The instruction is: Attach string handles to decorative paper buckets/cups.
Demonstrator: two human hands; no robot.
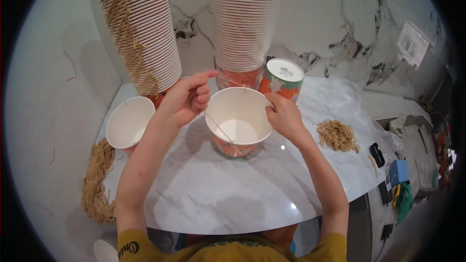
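We have the open paper tub upright in the middle of the marble-patterned table, our right hand closed on its right rim. Our left hand is half curled by the left rim, index finger stretched to the far side, where a thin cord runs — whether the fingers grip it, we cannot tell. A second tub stands left, two tall stacks rise far, and a tan cord heap lies right.
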